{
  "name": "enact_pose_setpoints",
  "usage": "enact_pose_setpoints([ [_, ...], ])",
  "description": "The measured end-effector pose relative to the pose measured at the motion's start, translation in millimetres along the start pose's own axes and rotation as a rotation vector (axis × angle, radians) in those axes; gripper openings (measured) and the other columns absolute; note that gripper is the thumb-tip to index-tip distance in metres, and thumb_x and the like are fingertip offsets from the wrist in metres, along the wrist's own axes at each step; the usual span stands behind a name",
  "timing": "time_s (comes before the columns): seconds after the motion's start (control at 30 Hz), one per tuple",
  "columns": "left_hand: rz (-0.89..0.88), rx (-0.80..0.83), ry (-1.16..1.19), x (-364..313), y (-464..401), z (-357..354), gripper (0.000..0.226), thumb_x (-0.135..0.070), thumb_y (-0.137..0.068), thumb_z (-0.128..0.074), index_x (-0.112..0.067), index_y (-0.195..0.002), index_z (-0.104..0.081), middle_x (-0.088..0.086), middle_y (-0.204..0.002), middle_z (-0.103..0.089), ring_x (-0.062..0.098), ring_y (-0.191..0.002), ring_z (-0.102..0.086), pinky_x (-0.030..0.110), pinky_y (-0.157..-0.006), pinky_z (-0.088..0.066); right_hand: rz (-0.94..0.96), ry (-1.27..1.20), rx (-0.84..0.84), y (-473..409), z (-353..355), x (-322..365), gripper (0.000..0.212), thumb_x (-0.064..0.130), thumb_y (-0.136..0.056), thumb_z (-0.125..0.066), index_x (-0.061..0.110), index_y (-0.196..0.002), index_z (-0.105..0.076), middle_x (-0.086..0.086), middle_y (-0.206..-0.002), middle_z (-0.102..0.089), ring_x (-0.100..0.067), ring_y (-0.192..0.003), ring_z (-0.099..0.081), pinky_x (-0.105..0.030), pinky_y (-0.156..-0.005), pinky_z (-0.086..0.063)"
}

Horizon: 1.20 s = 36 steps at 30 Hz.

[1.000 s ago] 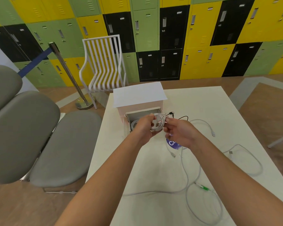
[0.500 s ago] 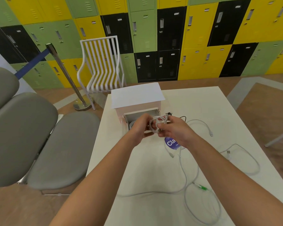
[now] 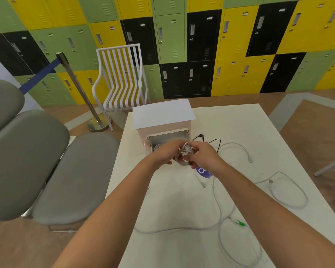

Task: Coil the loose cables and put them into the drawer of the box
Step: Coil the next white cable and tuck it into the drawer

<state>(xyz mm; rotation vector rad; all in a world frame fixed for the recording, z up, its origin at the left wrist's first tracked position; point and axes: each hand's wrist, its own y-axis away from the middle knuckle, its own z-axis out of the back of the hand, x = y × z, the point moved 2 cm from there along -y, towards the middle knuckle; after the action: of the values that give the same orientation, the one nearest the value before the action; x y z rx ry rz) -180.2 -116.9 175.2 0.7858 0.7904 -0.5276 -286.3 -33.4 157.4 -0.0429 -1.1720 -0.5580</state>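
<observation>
Since the earlier frame both hands have shifted slightly left over the open drawer of the box. At frame center, left hand and right hand grip the white coiled cable; loose cables lie right on the surface.

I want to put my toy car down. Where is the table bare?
Bare: far right corner of the white table, behind the thin black cable; also the left edge strip below the white drawer box. Crowded: right and near side, with loose white cables.

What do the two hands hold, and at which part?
Both the left hand and right hand grip one coiled white cable, at opposite sides of its loops.
</observation>
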Motion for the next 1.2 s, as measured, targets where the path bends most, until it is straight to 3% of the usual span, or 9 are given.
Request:
enact_pose_setpoints([
  [0.13, -0.172, -0.061, -0.053, 4, -4, -2, 0.038, -0.031, -0.105, -0.029, -0.012, -0.102, -0.062, 0.007, -0.095, -0.063, 0.018, -0.085, -0.055, 0.026, -0.07, -0.042, 0.003, 0.01, 0.005, 1, 0, 1, 0.049, -0.002, -0.085, -0.065, 0.021, -0.128, -0.062, 0.0, -0.081, -0.064, -0.015, -0.054, -0.056, -0.021, -0.053, -0.051],
  [0.3, -0.144, -0.172, -0.051, 15, -14, -8, 0.04, -0.026, -0.105, -0.028, -0.003, -0.107, -0.061, 0.011, -0.104, -0.063, 0.02, -0.092, -0.056, 0.031, -0.081, -0.042, 0.021, 0.039, 0.017, 1, -5, -1, 0.056, 0.001, -0.083, -0.067, 0.027, -0.131, -0.059, 0.0, -0.091, -0.064, -0.01, -0.061, -0.053, -0.025, -0.055, -0.051],
  [0.4, -0.081, -0.179, 0.216, 19, -15, -14, 0.039, -0.017, -0.103, -0.024, -0.009, -0.088, -0.059, 0.008, -0.082, -0.06, 0.02, -0.074, -0.054, 0.034, -0.078, -0.044, 0.042, 0.015, 0.021, 2, -5, 2, 0.053, 0.004, -0.079, -0.074, 0.024, -0.127, -0.062, 0.004, -0.088, -0.063, -0.009, -0.058, -0.052, -0.02, -0.053, -0.05],
  [0.5, 0.053, -0.256, 0.548, 24, -18, -14, 0.037, -0.017, -0.101, -0.026, -0.011, -0.072, -0.048, 0.003, -0.062, -0.044, 0.018, -0.057, -0.04, 0.035, -0.071, -0.041, 0.053, -0.009, 0.022, 3, -6, 0, 0.06, 0.004, -0.075, -0.079, 0.021, -0.13, -0.061, -0.003, -0.104, -0.063, -0.011, -0.057, -0.055, -0.021, -0.052, -0.052],
  [0.63, 0.143, -0.29, 0.759, 25, -19, -14, 0.037, -0.023, -0.105, -0.028, -0.01, -0.075, -0.047, 0.003, -0.058, -0.038, 0.017, -0.053, -0.039, 0.028, -0.063, -0.042, 0.029, 0.008, -0.021, 1, -7, -9, 0.062, 0.007, -0.072, -0.082, 0.024, -0.128, -0.061, -0.009, -0.12, -0.052, -0.016, -0.065, -0.059, -0.018, -0.048, -0.047],
  [0.9, 0.137, -0.349, 1.018, 19, -16, -10, 0.029, -0.016, -0.1, -0.034, -0.009, -0.081, -0.055, 0.004, -0.059, -0.043, 0.014, -0.048, -0.043, 0.025, -0.053, -0.049, -0.001, -0.122, -0.103, -2, 7, -5, 0.028, 0.012, -0.078, -0.079, 0.006, -0.104, -0.072, -0.009, -0.093, -0.073, -0.014, -0.065, -0.059, -0.016, -0.055, -0.051],
  [1.0, 0.159, -0.255, 1.001, 23, -14, -2, 0.029, -0.023, -0.101, -0.037, -0.006, -0.093, -0.059, 0.005, -0.062, -0.049, 0.015, -0.053, -0.051, 0.031, -0.064, -0.056, -0.025, -0.158, -0.138, -5, 8, -8, 0.041, 0.012, -0.076, -0.081, 0.004, -0.114, -0.07, -0.008, -0.097, -0.073, -0.014, -0.07, -0.061, -0.019, -0.06, -0.051],
  [1.1, 0.122, -0.181, 0.871, 26, -15, 0, 0.051, -0.049, -0.1, -0.044, -0.003, -0.106, -0.065, 0.007, -0.077, -0.062, 0.021, -0.079, -0.062, 0.041, -0.089, -0.057, -0.031, -0.141, -0.162, -6, 7, -8, 0.037, 0.012, -0.076, -0.081, 0.006, -0.111, -0.071, -0.006, -0.092, -0.072, -0.01, -0.066, -0.059, -0.018, -0.056, -0.049],
  [1.2, 0.061, -0.183, 0.79, 30, -12, -1, 0.038, -0.039, -0.097, -0.055, -0.003, -0.104, -0.067, 0.007, -0.09, -0.067, 0.023, -0.093, -0.064, 0.041, -0.096, -0.054, -0.023, -0.132, -0.176, -7, 7, -8, 0.037, 0.012, -0.075, -0.082, 0.008, -0.111, -0.072, -0.006, -0.092, -0.072, -0.013, -0.069, -0.061, -0.02, -0.056, -0.048],
])
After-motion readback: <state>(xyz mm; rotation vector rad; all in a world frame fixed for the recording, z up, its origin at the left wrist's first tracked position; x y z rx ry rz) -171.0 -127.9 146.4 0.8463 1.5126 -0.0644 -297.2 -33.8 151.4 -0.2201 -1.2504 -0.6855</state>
